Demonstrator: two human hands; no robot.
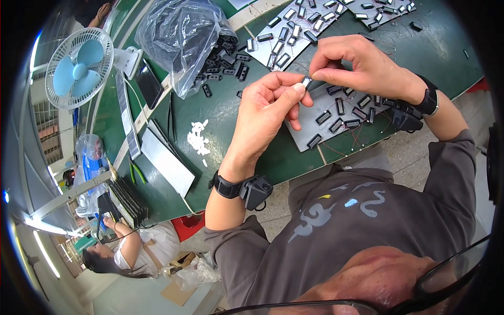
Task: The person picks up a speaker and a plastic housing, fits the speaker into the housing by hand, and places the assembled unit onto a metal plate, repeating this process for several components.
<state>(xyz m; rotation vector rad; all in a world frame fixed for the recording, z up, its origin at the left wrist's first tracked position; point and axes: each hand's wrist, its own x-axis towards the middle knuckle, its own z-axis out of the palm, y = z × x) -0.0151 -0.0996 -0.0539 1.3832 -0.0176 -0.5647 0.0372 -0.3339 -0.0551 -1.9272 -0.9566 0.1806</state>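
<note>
- Both hands meet above the green table (220, 110): the left hand (262, 107) pinches a small black-and-white part (307, 81) between thumb and finger; the right hand (354, 65) is just beside it, fingertips drawn narrow, though whether they grip the part or a wire I cannot tell
- Under them, the near board (300, 137) bears black units (323, 116) with pale faces and thin wires, which look already assembled
- Leftward, white pieces (197, 137) lie loose, apparently unused
- Farther off, plain black housings (226, 60) are piled by a clear plastic bag (173, 42), so plenty seems left
- Beyond the hands, the far board (260, 53) carries more pale-faced units; the held part looks midway
</note>
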